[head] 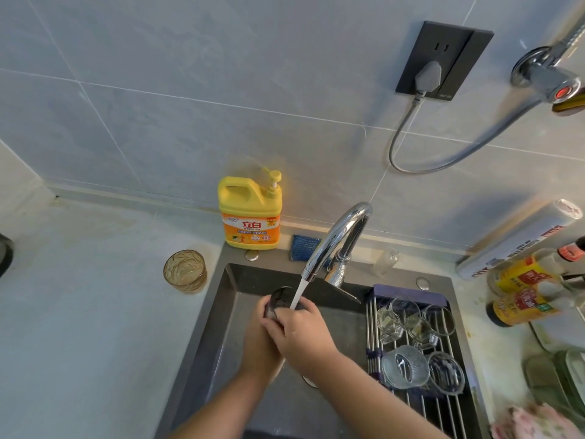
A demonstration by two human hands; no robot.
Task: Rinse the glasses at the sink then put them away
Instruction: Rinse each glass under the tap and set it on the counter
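An amber glass (185, 275) stands on the counter (95, 312), left of the sink (221, 318). Behind the sink stand a yellow soap bottle (250, 213) and a blue sponge (303, 247). Over the sink both hands hold a dark glass (278, 300) under the water (298, 294) from the tap (337, 239) - the left hand (259, 340) grips it from below, and the right hand (304, 331) curls round it from the side. To the right, clear glasses (406, 369) lie on a rack (421, 407) across the sink - further right stand sauce bottles (522, 293).
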